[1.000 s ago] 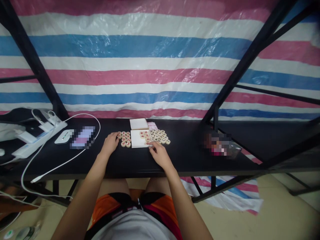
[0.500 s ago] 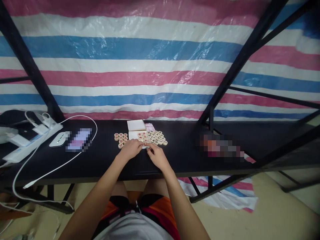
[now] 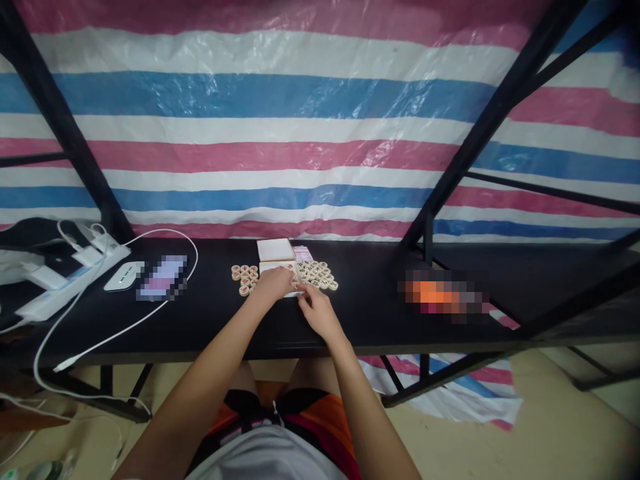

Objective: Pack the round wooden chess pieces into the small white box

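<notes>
On the black table lie round wooden chess pieces: a small group with red marks at the left and a larger heap at the right. Between them sits a white box tray, mostly under my left hand, whose curled fingers reach onto it among some red-marked pieces. My right hand rests at the tray's near right corner, fingers bent and pinching its edge. A second white box part lies just behind.
At the left lie a white power strip with plugs and cables, a small white device and a blurred phone. A blurred orange object sits at the right. Black frame bars rise on both sides before a striped tarp.
My left hand left the red pieces at the left and moved right onto the white tray. My right hand stayed at the tray's near right corner.
</notes>
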Available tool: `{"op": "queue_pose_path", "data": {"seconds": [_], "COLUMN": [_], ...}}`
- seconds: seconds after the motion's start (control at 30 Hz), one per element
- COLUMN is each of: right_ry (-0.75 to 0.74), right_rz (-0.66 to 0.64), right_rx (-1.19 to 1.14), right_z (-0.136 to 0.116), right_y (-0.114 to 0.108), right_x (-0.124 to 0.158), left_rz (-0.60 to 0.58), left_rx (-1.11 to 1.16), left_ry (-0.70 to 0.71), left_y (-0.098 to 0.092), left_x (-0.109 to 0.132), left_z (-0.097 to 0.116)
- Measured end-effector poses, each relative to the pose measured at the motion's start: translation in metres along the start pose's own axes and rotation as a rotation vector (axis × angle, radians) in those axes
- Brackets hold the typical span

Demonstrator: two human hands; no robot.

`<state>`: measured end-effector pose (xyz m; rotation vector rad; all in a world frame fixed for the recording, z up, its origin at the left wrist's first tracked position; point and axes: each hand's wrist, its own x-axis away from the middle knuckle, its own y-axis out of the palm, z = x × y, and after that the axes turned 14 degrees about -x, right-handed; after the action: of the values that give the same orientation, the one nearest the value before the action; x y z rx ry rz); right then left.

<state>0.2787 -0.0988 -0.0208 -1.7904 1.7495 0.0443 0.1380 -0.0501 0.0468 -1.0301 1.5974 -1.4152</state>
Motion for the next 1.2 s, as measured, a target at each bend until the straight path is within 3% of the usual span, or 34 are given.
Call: {"op": "queue_pose_path", "data": {"seconds": [0.1, 0.17, 0.27, 0.33, 0.5, 0.7, 0.9, 1.2], "right_ry": [-0.006, -0.017, -0.01, -0.006, -0.007, -0.002, -0.005, -0.008], "right_rz": [0.003, 0.007, 0.008, 0.004, -0.003, -0.015, -0.021, -0.016], "right_rx": [-0.001, -0.012, -0.017, -0.01, -0.002, -0.005, -0.004, -0.011], "right_z": [-0.001, -0.002, -0.002, -0.002, -0.003, -0.004, -0.004, -0.003], "right_y": [0.0, 0.0, 0.0, 0.0, 0.0, -0.001, 0.0, 0.0], "right_x": [0.0, 0.001, 0.001, 0.001, 0.001, 0.002, 0.002, 0.002], "left_rz": [0.04, 0.136, 0.332, 0.4, 0.338, 0.282, 0.273, 0.33], "left_rx": [0.034, 0.115, 0.212, 0.16, 0.079, -0.069, -0.079, 0.151], "left_ry": [-0.019, -0.054, -0.136, -0.243, -0.443, -0.528, -0.461, -0.404], "left_y": [-0.002, -0.003, -0.003, 0.001, 0.022, 0.038, 0.04, 0.05], "left_x": [0.001, 0.01, 0.036, 0.057, 0.089, 0.09, 0.091, 0.088], "left_z": [-0.002, -0.01, -0.033, -0.05, -0.078, -0.079, -0.079, -0.085]}}
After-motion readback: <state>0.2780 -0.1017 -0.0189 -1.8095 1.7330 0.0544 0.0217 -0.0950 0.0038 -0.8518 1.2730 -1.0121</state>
